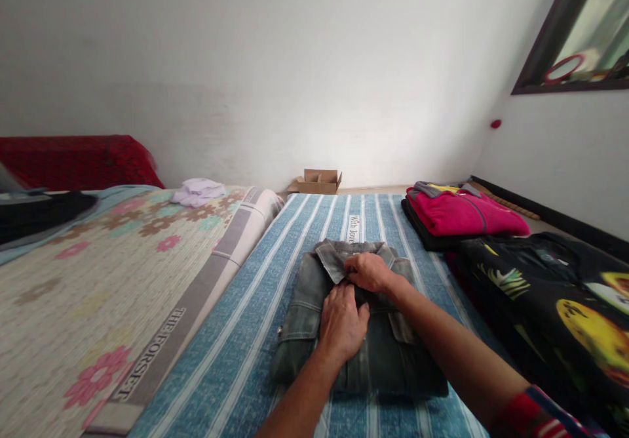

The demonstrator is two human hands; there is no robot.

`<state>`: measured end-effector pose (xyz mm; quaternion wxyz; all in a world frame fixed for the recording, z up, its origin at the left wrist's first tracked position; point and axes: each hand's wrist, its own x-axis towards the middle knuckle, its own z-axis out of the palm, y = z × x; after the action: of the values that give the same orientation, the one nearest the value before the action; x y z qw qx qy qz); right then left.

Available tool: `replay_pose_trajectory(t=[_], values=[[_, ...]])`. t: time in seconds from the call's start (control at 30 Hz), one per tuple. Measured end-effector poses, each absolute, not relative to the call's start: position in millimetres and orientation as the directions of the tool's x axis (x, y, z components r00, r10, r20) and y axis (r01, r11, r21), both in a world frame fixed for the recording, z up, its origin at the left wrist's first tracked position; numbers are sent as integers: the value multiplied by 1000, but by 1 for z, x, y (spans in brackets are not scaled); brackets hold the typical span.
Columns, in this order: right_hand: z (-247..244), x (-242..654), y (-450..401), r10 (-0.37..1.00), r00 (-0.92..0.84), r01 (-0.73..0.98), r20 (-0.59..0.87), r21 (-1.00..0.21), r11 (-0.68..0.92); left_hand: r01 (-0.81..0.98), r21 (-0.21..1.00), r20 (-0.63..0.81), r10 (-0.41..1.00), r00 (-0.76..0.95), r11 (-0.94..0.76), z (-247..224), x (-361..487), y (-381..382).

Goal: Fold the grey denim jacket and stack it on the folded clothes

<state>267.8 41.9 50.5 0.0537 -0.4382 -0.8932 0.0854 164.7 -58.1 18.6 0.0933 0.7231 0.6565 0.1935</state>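
A folded grey-green denim jacket (304, 317) lies on the blue striped bed sheet (236, 333), its collar at the far end. My left hand (343, 320) rests on the jacket's front, its curled fingertips at the placket just below the collar. Close above it, my right hand (368, 271) is closed at the collar's opening, fingers pinching the denim there. The fingertips of both hands nearly meet, and the exact bit of cloth between them is partly hidden.
To the right are a folded pink garment (457, 212) on dark clothing and a black printed garment (540, 294). A flowered mat (147, 254) covers the left bed, with a pale lilac cloth (199, 192) on it. A cardboard box (319, 181) stands by the wall.
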Motion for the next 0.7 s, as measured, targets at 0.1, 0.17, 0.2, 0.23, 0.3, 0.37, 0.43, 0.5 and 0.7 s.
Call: replay_pose_trajectory(t=[0.1,0.17,0.2,0.23,0.3,0.37,0.43,0.5,0.7], values=[[50,266,39,775,-630,760,36,-176,626,930,349,148,987,70,-118,20,166,-58],[49,265,39,770,-636,755,46,-169,634,940,323,137,988,64,-105,20,166,-58],[48,265,39,768,-638,753,54,-167,637,944,313,135,989,61,-101,19,167,-58],[47,265,39,766,-639,751,63,-165,640,947,306,137,989,60,-100,19,167,-59],[45,266,39,763,-641,746,86,-161,646,949,296,161,985,60,-106,19,168,-60],[43,266,40,759,-641,744,110,-154,650,952,278,208,976,71,-128,19,168,-62],[41,267,40,755,-643,740,129,-148,656,954,257,250,964,87,-153,19,169,-63],[39,268,41,747,-650,733,141,-145,665,955,245,262,960,103,-169,19,169,-64],[39,274,42,713,-684,700,151,-137,701,957,232,233,965,120,-175,17,170,-65]])
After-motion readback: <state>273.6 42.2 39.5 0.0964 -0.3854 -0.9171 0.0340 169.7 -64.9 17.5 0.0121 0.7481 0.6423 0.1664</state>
